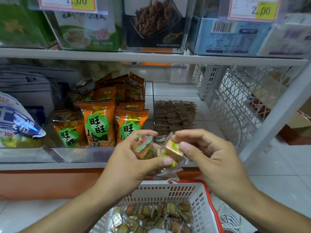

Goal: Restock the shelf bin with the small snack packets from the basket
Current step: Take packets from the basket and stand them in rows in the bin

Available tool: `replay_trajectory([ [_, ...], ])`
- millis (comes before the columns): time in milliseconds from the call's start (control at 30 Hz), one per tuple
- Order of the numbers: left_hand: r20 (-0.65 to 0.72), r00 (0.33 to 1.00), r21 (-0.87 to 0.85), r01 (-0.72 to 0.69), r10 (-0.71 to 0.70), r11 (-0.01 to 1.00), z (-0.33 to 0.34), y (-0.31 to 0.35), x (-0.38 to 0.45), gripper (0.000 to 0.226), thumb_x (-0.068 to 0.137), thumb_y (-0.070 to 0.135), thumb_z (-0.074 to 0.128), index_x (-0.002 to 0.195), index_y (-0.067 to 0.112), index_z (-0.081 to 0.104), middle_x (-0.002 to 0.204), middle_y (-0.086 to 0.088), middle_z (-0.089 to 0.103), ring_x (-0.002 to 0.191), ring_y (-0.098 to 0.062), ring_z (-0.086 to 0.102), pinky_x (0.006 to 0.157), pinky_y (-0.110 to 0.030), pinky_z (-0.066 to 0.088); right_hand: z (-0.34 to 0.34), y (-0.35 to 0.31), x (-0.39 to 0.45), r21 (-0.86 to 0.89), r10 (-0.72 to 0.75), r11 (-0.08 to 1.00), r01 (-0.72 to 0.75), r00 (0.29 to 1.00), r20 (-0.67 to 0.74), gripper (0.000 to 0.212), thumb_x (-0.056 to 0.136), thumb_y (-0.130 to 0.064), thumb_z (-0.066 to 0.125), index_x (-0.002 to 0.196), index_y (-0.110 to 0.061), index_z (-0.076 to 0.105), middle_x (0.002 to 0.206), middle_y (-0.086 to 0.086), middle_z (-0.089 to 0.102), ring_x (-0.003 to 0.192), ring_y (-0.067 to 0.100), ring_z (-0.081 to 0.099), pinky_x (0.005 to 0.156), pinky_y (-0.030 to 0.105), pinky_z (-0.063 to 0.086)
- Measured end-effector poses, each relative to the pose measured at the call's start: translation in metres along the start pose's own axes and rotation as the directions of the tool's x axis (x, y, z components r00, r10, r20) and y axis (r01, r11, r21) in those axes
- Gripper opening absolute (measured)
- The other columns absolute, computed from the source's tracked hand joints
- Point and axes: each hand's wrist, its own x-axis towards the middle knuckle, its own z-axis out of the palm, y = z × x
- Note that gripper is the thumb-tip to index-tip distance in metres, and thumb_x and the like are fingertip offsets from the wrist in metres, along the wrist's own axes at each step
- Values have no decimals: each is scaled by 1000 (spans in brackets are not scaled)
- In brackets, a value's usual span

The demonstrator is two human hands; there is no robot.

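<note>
My left hand [134, 158] grips a bunch of small clear-wrapped snack packets [144, 147] in front of the lower shelf. My right hand [207, 152] pinches one packet [173, 148] at the right side of that bunch. Behind the hands stands a clear shelf bin [198, 91] holding neat rows of the same small brown packets [175, 115]. Below the hands is a white basket [200, 204] with a red rim; several loose packets [156, 217] lie in its bottom.
Orange snack bags [99, 123] fill the bin to the left. A blue and white bag [15, 125] lies further left. A white wire rack [239, 101] stands on the right. The upper shelf [151, 57] carries clear bins with price tags.
</note>
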Motion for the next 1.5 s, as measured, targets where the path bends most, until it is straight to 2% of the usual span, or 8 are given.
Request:
replay_trajectory([
  [67, -4, 1000, 18, -24, 24, 1000, -1, -2, 1, 61, 57, 16, 95, 109, 33, 69, 92, -3, 77, 67, -19, 75, 56, -23, 57, 2, 1, 1, 106, 31, 994, -28, 999, -30, 34, 82, -7, 77, 108, -29, 72, 113, -5, 75, 106, 11, 71, 83, 19, 56],
  [267, -73, 993, 31, -92, 94, 995, -2, -3, 3, 59, 56, 26, 92, 109, 36, 68, 96, -2, 78, 82, -20, 78, 64, -27, 62, 3, 5, 6, 102, 396, 901, -422, 896, 203, 43, 93, -36, 63, 135, -30, 62, 127, -7, 71, 121, 11, 64, 111, 44, 44],
  [367, -75, 992, 1, -103, 103, 995, -4, -4, 3, 52, 60, 35, 90, 107, 43, 70, 97, 3, 80, 85, -17, 78, 67, -22, 60, 10, 8, 3, 187, 427, 857, -480, 865, 264, 31, 99, -40, 51, 122, -33, 71, 121, -3, 74, 115, 14, 68, 93, 34, 55],
  [567, -42, 998, -148, -43, 37, 988, -2, -4, -1, 47, 69, 40, 89, 112, 42, 70, 105, -5, 80, 98, -29, 77, 91, -51, 60, 12, 9, 4, 406, 516, 742, -534, 841, 162, 31, 90, -38, 58, 110, -24, 77, 114, 9, 75, 108, 23, 72, 79, 39, 60],
  [767, -166, 980, -113, -129, 109, 985, 0, -7, -2, 56, 57, 27, 95, 106, 41, 73, 105, -1, 78, 90, -24, 78, 71, -28, 62, 15, 0, 1, 412, 494, 750, -517, 853, 170, 27, 81, -34, 69, 102, -17, 73, 113, 15, 73, 105, 22, 71, 80, 41, 60],
  [1133, -165, 979, -184, -147, 117, 972, 0, -9, 0, 53, 59, 13, 88, 103, 39, 74, 111, 1, 77, 96, -24, 77, 75, -27, 61, 10, -4, 4, 504, 571, 612, -610, 781, 251, 31, 99, -20, 53, 122, -9, 72, 122, 15, 71, 116, 28, 67, 81, 39, 59],
  [1333, -188, 979, -156, -114, 84, 981, -1, -11, 0, 55, 71, -4, 87, 102, 40, 74, 109, 3, 77, 96, -25, 77, 81, -34, 63, 11, -5, 6, 496, 567, 603, -625, 773, 284, 32, 96, -12, 54, 123, -12, 70, 123, 13, 71, 119, 26, 65, 85, 44, 60],
  [1500, -252, 967, -309, -104, 24, 945, -3, -8, 4, 51, 63, 1, 83, 100, 34, 75, 98, -1, 78, 79, -16, 74, 82, -33, 62, 7, -6, 10, 615, 588, 442, -653, 729, 352, 50, 82, -5, 64, 131, 5, 60, 133, 28, 61, 129, 38, 57, 89, 54, 57],
])
